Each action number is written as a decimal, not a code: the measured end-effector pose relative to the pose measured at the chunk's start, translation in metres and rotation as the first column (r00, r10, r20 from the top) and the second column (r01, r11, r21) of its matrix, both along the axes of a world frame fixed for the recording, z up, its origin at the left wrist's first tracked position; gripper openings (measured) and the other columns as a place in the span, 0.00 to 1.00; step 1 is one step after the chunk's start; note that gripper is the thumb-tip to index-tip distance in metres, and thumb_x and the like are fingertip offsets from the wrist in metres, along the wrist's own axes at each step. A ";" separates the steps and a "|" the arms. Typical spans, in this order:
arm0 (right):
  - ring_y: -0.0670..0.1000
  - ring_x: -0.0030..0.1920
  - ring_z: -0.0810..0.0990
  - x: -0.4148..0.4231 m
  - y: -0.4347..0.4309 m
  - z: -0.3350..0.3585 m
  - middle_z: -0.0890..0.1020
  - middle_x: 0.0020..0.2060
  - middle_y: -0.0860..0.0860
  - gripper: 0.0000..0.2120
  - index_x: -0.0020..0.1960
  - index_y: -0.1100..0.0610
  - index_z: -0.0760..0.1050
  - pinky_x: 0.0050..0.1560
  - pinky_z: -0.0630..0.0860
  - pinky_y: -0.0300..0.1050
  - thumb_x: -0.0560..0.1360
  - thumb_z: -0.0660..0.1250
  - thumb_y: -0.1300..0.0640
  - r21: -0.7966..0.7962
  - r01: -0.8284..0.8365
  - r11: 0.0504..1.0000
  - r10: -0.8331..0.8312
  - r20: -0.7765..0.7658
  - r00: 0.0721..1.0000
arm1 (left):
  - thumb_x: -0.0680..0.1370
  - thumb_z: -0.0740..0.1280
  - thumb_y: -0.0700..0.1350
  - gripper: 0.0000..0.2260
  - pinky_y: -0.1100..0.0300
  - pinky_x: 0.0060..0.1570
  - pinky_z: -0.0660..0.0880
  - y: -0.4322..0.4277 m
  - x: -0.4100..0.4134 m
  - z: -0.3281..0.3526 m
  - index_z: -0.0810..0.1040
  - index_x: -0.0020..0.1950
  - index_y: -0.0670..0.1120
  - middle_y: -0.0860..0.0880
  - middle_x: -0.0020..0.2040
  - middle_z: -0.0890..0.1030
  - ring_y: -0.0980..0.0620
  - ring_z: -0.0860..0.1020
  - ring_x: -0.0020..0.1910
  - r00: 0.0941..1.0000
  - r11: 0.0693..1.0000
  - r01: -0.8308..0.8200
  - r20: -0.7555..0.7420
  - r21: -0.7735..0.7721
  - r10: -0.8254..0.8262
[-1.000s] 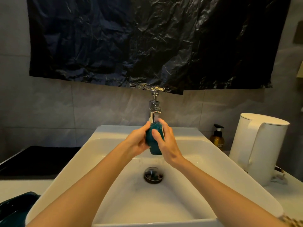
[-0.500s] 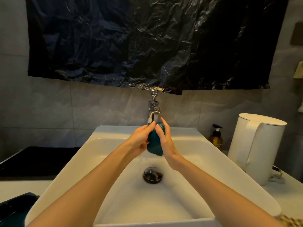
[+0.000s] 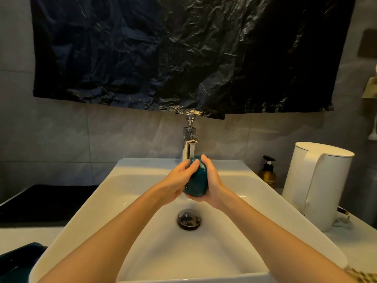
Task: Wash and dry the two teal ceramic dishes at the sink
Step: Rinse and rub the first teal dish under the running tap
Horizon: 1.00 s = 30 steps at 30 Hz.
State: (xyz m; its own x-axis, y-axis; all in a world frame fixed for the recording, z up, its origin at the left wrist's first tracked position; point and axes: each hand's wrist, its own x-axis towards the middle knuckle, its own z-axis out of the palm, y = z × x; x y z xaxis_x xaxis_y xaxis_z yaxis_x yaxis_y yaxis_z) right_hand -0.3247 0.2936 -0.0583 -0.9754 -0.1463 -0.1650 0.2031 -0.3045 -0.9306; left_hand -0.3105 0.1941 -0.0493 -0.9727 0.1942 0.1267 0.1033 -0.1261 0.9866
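A small teal ceramic dish (image 3: pixel 197 183) is held over the white sink (image 3: pixel 126 193), right under the chrome tap (image 3: pixel 190 144), where water runs onto it. My left hand (image 3: pixel 179 180) wraps its left side with the thumb across the front. My right hand (image 3: pixel 212 184) cups its right side and underside, fingers curled over the top. A second teal dish (image 3: pixel 18 262) lies on the counter at the bottom left, partly cut off by the frame edge.
The dark drain plug (image 3: pixel 189 219) sits at the basin's middle. A white kettle (image 3: pixel 318 184) and an amber pump bottle (image 3: pixel 267 172) stand right of the sink. A black cooktop (image 3: pixel 44 203) lies to the left. Black plastic sheeting (image 3: pixel 183 54) hangs above the tap.
The dish has turned in my hands and sits a little lower under the tap. My right hand has slid from its front round to its right side and underside.
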 end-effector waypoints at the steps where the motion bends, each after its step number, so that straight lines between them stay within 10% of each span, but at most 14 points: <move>1: 0.56 0.52 0.78 0.001 -0.003 -0.001 0.78 0.54 0.57 0.23 0.60 0.47 0.72 0.46 0.80 0.54 0.72 0.62 0.34 0.049 0.019 0.999 -0.017 -0.041 0.999 | 0.80 0.60 0.53 0.12 0.58 0.48 0.78 0.001 0.000 0.001 0.74 0.60 0.50 0.46 0.56 0.79 0.49 0.77 0.56 1.000 1.000 -0.018 0.013 0.005 0.018; 10: 0.48 0.51 0.74 0.004 0.004 -0.001 0.72 0.58 0.50 0.19 0.68 0.39 0.61 0.44 0.77 0.42 0.79 0.56 0.40 0.319 0.133 0.938 -0.005 -0.374 0.928 | 0.79 0.61 0.50 0.12 0.52 0.54 0.75 0.003 -0.003 0.007 0.71 0.60 0.46 0.45 0.55 0.77 0.45 0.74 0.57 0.977 0.991 -0.072 0.208 0.113 0.047; 16: 0.50 0.61 0.74 -0.004 -0.001 -0.011 0.72 0.63 0.52 0.24 0.69 0.42 0.63 0.61 0.75 0.47 0.75 0.62 0.40 0.404 0.184 0.896 0.113 -0.608 0.786 | 0.80 0.62 0.49 0.12 0.50 0.47 0.78 -0.015 -0.001 0.015 0.77 0.56 0.43 0.42 0.51 0.80 0.45 0.79 0.50 0.947 0.931 -0.080 0.318 0.355 -0.040; 25: 0.55 0.53 0.78 0.001 0.000 -0.002 0.77 0.57 0.55 0.19 0.65 0.42 0.67 0.42 0.81 0.51 0.76 0.58 0.37 0.184 0.056 0.981 -0.004 -0.273 0.962 | 0.79 0.63 0.48 0.14 0.60 0.46 0.78 0.005 -0.001 0.007 0.74 0.60 0.41 0.43 0.53 0.79 0.49 0.78 0.51 0.991 0.991 -0.126 0.040 0.045 0.125; 30: 0.48 0.60 0.74 -0.002 0.002 -0.011 0.70 0.64 0.50 0.16 0.62 0.30 0.63 0.59 0.76 0.46 0.76 0.61 0.40 0.341 0.205 0.917 0.075 -0.654 0.753 | 0.79 0.62 0.51 0.15 0.53 0.46 0.79 -0.008 -0.008 0.010 0.76 0.60 0.43 0.42 0.54 0.80 0.45 0.79 0.52 0.968 0.950 -0.093 0.250 0.299 0.016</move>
